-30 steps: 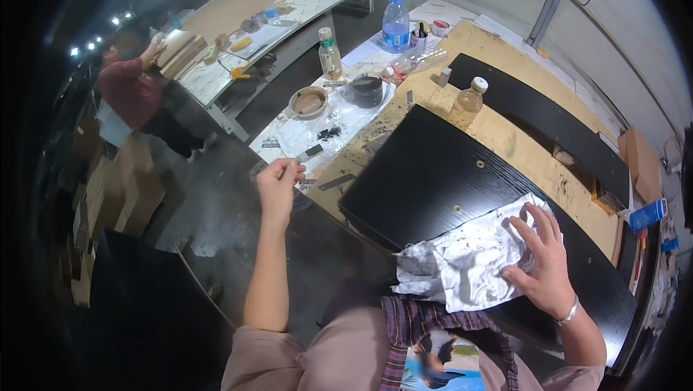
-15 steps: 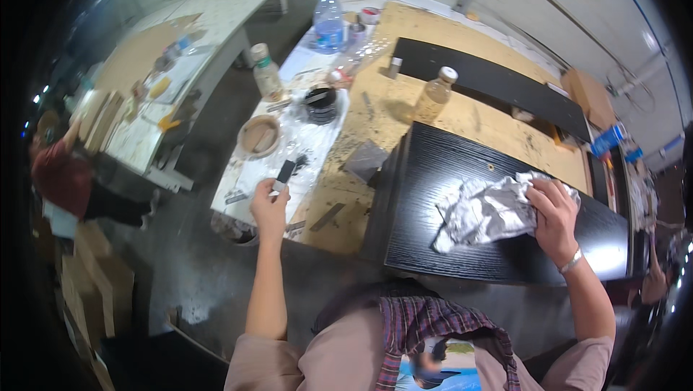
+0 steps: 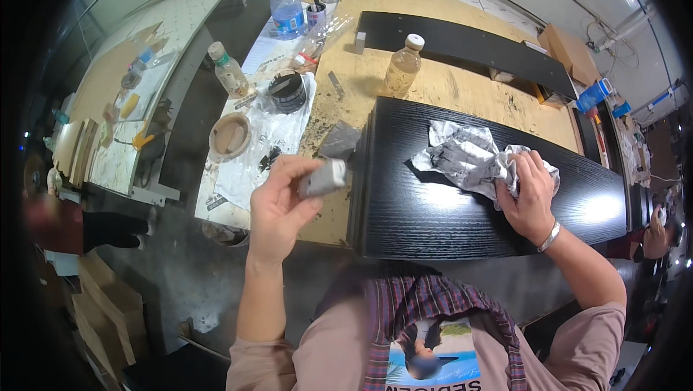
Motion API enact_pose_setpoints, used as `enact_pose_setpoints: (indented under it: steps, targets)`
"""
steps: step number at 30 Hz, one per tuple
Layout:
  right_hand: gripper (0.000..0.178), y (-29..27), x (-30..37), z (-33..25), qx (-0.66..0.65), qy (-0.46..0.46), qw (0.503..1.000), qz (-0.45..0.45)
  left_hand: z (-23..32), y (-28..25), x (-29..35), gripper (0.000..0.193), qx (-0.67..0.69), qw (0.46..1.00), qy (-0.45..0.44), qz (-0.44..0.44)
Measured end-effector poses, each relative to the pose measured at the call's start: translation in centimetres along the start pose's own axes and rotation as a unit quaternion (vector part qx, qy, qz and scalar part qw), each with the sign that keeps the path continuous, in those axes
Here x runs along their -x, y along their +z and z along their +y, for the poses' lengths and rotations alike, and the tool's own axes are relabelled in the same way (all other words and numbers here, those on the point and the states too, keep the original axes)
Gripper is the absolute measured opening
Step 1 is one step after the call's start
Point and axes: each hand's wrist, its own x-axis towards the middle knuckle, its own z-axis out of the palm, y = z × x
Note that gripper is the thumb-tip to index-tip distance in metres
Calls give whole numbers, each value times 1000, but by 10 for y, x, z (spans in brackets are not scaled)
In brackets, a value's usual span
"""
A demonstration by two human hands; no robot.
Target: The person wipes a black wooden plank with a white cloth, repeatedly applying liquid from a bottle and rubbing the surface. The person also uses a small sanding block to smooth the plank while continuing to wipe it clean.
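My left hand (image 3: 278, 200) is raised over the bench's left edge, thumb and fingers pinching a small grey-white block (image 3: 323, 178), slightly blurred. On the glossy black wood-grain panel (image 3: 433, 225), my right hand (image 3: 530, 192) grips the right end of a crumpled white rag (image 3: 465, 160) with dark stains. The rag lies bunched across the panel's top. Left of the panel sit a dark sheet of sandpaper-like material (image 3: 339, 141), a black tub (image 3: 287, 93) and a round tan container (image 3: 229, 137) with something flat inside.
A capped bottle of yellowish liquid (image 3: 403, 66) stands behind the panel. Farther back lies a long black board (image 3: 462, 48). A green-capped bottle (image 3: 228, 72) and a large blue-tinted water bottle (image 3: 287, 10) stand at the left. Another person (image 3: 58, 225) is at far left.
My left hand has come nearer and to the right with the block, turning its pale side up. My right hand has shifted and bunched the rag's right end. The head view has moved too.
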Motion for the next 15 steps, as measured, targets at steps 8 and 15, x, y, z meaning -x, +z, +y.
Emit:
enact_pose_setpoints:
  steps: [8,15]
  targets:
    - [45,-1,-2,-3,1,-10,1000,7,11,6,34,42,-300,944,125,-61]
    - [35,0,-1,-1,-7,-5,1000,10,-7,16,-19,45,-361,916,156,-79]
